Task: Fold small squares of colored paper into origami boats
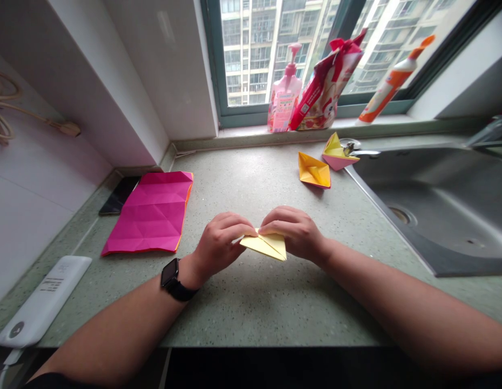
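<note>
A folded piece of pale yellow paper [267, 246] is held just above the counter, its layers meeting along a slanting crease. My left hand [223, 241] pinches its left end, thumb and fingers closed on the edge. On the other side my right hand [294, 231] grips the upper right part, fingertips close to those of the left. The underside of the paper is hidden. Beyond the hands stand two folded paper boats, an orange-yellow one [314, 172] and a yellow and pink one [339, 153] by the sink corner.
Creased magenta paper [149, 213] lies at the left, partly over a dark flat device [119, 195]. A white power bank [44, 302] with a cable is nearer. The steel sink [437, 189] is at the right. A pink pump bottle [284, 97], red bag [330, 86] and orange-white bottle [391, 86] line the sill.
</note>
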Demonstrator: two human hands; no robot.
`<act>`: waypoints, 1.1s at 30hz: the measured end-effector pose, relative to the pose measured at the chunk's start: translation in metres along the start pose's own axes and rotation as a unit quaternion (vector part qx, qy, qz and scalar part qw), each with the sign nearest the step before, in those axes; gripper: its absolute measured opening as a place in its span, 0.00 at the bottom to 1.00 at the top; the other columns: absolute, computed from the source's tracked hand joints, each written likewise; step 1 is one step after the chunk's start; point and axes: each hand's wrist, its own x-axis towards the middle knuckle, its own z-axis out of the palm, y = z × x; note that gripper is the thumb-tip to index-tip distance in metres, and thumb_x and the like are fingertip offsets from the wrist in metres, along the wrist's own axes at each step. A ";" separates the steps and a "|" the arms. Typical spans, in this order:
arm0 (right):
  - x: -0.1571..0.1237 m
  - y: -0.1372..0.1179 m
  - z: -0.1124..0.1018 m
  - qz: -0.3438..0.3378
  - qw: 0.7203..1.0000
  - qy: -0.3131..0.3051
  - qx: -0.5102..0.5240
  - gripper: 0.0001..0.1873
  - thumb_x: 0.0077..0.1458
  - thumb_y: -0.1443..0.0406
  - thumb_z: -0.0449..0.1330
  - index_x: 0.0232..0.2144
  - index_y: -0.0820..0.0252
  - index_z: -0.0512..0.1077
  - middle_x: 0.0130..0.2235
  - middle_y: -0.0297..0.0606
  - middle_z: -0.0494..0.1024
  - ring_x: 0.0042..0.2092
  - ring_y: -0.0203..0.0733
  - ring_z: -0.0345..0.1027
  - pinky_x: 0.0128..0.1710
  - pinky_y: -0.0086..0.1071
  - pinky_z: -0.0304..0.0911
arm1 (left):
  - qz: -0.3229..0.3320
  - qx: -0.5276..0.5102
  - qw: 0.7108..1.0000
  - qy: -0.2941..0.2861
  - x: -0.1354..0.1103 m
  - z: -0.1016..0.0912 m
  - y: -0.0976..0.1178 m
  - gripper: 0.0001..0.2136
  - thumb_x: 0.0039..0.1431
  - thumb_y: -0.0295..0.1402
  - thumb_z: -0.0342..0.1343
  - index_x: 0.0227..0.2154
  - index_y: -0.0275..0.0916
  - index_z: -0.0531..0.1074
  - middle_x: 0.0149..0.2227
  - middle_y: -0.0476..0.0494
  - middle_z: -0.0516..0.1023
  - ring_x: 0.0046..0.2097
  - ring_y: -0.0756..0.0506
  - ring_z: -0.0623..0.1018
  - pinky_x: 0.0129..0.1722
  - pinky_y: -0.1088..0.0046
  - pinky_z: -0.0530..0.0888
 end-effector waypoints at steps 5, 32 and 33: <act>0.001 -0.001 0.002 0.004 1.000 0.005 -0.002 0.08 0.69 0.71 0.61 0.39 0.55 0.78 0.37 0.36 0.83 0.36 0.39 0.75 0.36 0.35 0.70 | -0.017 -0.004 1.000 0.016 0.000 0.000 -0.001 0.06 0.75 0.32 0.59 0.41 0.42 0.80 0.39 0.44 0.86 0.43 0.44 0.84 0.49 0.63 0.80; -0.003 0.005 0.006 0.073 0.995 0.003 0.069 0.09 0.71 0.66 0.61 0.35 0.56 0.76 0.33 0.35 0.78 0.34 0.39 0.71 0.33 0.33 0.66 | -0.187 -0.123 0.973 -0.049 0.000 0.007 -0.011 0.07 0.71 0.39 0.66 0.41 0.41 0.84 0.39 0.45 0.88 0.39 0.45 0.85 0.40 0.69 0.79; -0.002 0.005 0.005 0.078 0.994 0.009 0.076 0.10 0.71 0.66 0.61 0.35 0.56 0.76 0.32 0.35 0.77 0.33 0.38 0.70 0.33 0.32 0.66 | -0.196 -0.129 0.971 -0.054 0.000 0.007 -0.011 0.07 0.70 0.39 0.66 0.41 0.41 0.85 0.40 0.45 0.88 0.40 0.44 0.85 0.41 0.69 0.79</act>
